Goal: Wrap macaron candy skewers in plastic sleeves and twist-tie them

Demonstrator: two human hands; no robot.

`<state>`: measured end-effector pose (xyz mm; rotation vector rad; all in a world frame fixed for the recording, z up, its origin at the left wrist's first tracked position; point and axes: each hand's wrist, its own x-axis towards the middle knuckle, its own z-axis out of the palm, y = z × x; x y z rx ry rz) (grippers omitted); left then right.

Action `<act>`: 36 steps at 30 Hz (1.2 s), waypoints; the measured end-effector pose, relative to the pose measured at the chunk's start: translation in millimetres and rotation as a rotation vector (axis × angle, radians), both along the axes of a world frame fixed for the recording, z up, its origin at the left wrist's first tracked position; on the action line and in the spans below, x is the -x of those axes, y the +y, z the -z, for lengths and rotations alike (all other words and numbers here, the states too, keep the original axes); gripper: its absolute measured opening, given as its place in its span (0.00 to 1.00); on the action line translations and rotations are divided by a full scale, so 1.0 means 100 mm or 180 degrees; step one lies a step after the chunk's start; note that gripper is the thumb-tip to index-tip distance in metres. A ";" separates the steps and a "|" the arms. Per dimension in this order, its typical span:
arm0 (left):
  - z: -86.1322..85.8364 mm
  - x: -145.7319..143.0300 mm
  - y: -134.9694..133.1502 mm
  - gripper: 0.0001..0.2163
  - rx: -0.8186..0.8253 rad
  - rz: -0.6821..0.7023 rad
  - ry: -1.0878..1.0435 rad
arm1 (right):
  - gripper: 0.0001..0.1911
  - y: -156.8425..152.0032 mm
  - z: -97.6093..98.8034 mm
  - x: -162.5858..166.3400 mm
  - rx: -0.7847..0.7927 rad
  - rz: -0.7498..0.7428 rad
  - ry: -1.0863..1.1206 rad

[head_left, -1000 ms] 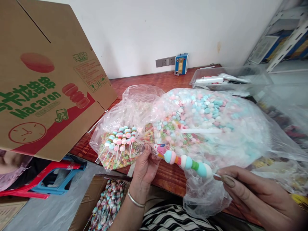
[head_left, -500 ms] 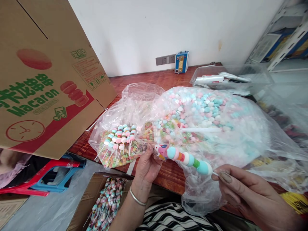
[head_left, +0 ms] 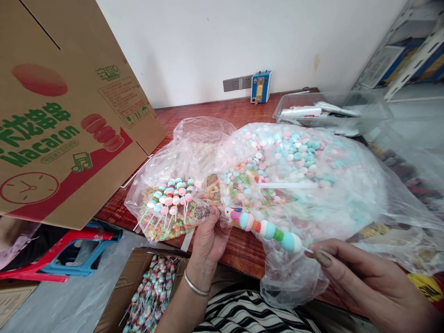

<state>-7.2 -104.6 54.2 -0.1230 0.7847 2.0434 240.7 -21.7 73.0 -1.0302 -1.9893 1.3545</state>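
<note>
My right hand [head_left: 360,273] pinches the white stick of a candy skewer [head_left: 268,229], strung with pastel blue, pink, white, orange and green pieces. My left hand [head_left: 210,236] is closed on a clear printed wrapper [head_left: 234,216], which meets the skewer's far end. How far the candy sits inside the wrapper I cannot tell. Left of my left hand, several finished skewers [head_left: 173,196] lie on a plastic bag of small colourful gummy rings [head_left: 156,226]. Beyond the hands spreads a large clear bag of pastel candies [head_left: 298,152], with white sticks [head_left: 289,185] lying on it.
A printed cardboard box [head_left: 79,115] stands at the left. Below the table edge, an open carton [head_left: 121,286] holds many wrapped skewers. A clear plastic tray [head_left: 333,113] and a small blue device [head_left: 261,87] are at the back of the wooden table [head_left: 208,108]. Part of another person shows at far left.
The skewer has shifted slightly left and up, with its far end closer to my left hand. My right hand keeps its pinch on the stick. The whole view has shifted a little.
</note>
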 end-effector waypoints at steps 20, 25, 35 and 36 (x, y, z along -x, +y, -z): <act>0.16 -0.04 0.07 0.13 0.0382 0.0099 0.0790 | 0.21 -0.14 0.17 0.10 0.2193 -0.0300 0.0637; 0.19 -0.04 0.10 0.12 0.0450 0.0124 0.0935 | 0.21 -0.31 0.28 0.19 0.3288 -0.0040 0.1083; 0.13 -0.11 0.19 0.11 0.0622 0.0076 0.1188 | 0.16 -0.37 0.27 0.17 0.1044 0.0308 0.0331; 0.13 -0.11 0.19 0.12 0.0644 0.0013 0.1183 | 0.14 -0.37 0.26 0.16 0.0633 0.0309 0.0207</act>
